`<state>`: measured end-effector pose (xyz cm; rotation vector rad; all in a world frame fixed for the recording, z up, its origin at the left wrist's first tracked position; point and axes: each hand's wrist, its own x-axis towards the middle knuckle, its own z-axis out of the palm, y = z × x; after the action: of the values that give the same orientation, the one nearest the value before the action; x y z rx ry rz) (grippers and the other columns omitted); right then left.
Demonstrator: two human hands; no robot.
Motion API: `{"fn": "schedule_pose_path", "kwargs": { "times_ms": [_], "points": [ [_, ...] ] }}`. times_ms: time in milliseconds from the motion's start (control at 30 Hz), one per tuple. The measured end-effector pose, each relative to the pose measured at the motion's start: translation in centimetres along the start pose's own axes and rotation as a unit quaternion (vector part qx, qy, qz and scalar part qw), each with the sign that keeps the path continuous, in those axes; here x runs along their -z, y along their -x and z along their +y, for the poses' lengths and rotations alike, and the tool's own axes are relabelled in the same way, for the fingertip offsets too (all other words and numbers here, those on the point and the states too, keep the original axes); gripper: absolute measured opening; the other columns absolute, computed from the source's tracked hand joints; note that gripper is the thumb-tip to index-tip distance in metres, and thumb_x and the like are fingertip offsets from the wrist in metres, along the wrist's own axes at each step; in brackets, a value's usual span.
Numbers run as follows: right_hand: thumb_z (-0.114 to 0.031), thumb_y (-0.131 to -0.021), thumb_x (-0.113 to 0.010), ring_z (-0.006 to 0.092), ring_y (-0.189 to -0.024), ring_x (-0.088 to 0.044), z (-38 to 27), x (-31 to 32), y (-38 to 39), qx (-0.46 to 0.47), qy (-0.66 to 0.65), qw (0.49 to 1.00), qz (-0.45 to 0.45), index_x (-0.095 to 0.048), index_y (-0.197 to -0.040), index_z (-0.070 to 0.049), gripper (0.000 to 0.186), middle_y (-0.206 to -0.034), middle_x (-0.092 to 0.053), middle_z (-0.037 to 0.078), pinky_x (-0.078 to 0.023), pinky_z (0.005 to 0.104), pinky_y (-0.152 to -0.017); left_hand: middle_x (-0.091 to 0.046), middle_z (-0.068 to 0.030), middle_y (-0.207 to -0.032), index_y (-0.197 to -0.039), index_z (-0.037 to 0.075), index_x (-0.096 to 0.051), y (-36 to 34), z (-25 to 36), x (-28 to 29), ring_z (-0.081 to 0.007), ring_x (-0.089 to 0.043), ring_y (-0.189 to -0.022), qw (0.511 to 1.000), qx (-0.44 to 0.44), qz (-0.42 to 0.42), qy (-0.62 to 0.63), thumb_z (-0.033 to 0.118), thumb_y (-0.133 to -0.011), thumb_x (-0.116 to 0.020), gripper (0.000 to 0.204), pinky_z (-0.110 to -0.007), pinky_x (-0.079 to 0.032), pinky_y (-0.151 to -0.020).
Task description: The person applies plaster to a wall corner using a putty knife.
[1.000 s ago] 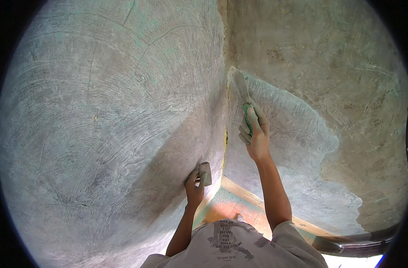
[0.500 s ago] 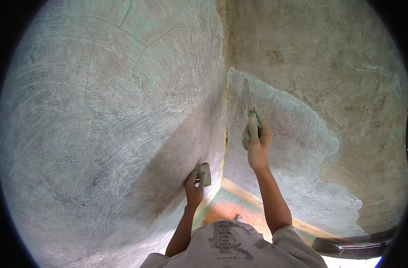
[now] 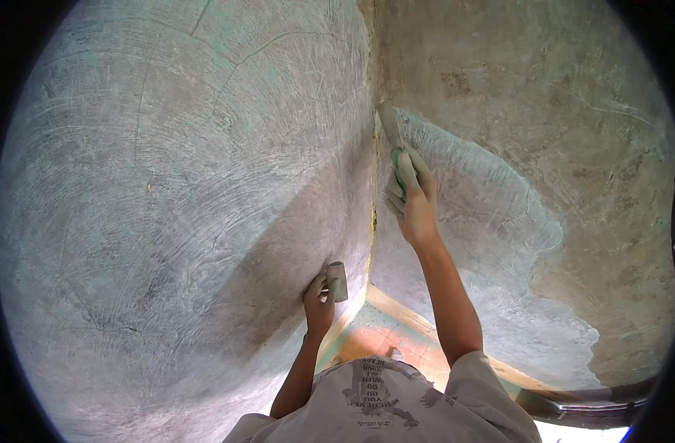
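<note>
Just right of the upper centre of the frame, the right hand (image 3: 415,190) has its fingers wrapped around the green handle (image 3: 399,173) of a scraper, pinching it with the thumb laid along the top. The scraper's grey blade (image 3: 390,125) points up and slightly left, its tip beside the corner seam (image 3: 373,214), near the top of a pale patch (image 3: 492,207) on the right wall (image 3: 559,81); whether it presses on the surface I cannot tell. The hand hides much of the handle.

Below centre, the left hand (image 3: 319,304) is close to the left wall (image 3: 160,244), its fingers and thumb pinching a small grey-brown piece (image 3: 338,283) that stands nearly upright.

The two walls close in on the scraper's space — the left one, scratched and cracked, is just beside the blade. Yellowish bits line the seam down to a light ledge (image 3: 400,308) and a reddish tiled floor (image 3: 381,341). The person's grey shirt (image 3: 433,413) fills the bottom middle, blocking part of that floor, and a dark curved thing (image 3: 596,410) runs across the lower right — too distorted to identify.
</note>
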<state>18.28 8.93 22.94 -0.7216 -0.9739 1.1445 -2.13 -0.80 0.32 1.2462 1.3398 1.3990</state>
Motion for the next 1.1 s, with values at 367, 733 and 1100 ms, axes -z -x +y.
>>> {"fn": "schedule_pose_path", "kwargs": {
  "times_ms": [367, 733, 1100],
  "points": [
    [-0.034, -0.109, -0.057, 0.0018, -0.052, -0.027, -0.5, 1.2, -0.7, 0.059, 0.078, 0.995, -0.013, -0.060, -0.139, -0.011, 0.038, -0.066, -0.034, -0.010, -0.019, 0.0230, -0.045, -0.070, -0.0039, -0.104, -0.116, 0.000, -0.068, -0.4, -0.4, 0.2, -0.0112, -0.063, -0.095, 1.000, -0.011, -0.001, -0.009, 0.019, -0.100, -0.071, 0.026, -0.029, -0.050, -0.083],
    [-0.031, -0.109, -0.056, 0.0026, -0.059, -0.037, 1.6, 1.1, 1.1, 0.151, 0.235, 0.960, 0.002, -0.059, -0.146, -0.009, 0.043, -0.076, -0.050, -0.008, -0.029, 0.0227, -0.051, -0.071, -0.0056, -0.108, -0.119, 0.000, -0.066, -0.1, -0.7, 0.1, -0.0118, -0.064, -0.096, 1.000, -0.010, 0.007, -0.027, 0.018, -0.100, -0.070, 0.026, -0.031, -0.051, -0.083],
    [-0.027, -0.108, -0.057, 0.0038, -0.069, -0.041, 1.4, -3.8, 2.8, 0.155, 0.260, 0.953, 0.017, -0.059, -0.146, -0.006, 0.043, -0.087, -0.053, -0.007, -0.034, 0.0218, -0.060, -0.071, -0.0063, -0.105, -0.119, -0.001, -0.067, 0.2, -0.7, 0.6, -0.0136, -0.063, -0.095, 0.998, -0.026, 0.014, -0.058, 0.021, -0.100, -0.071, 0.030, -0.031, -0.050, -0.086]
  ]
}}
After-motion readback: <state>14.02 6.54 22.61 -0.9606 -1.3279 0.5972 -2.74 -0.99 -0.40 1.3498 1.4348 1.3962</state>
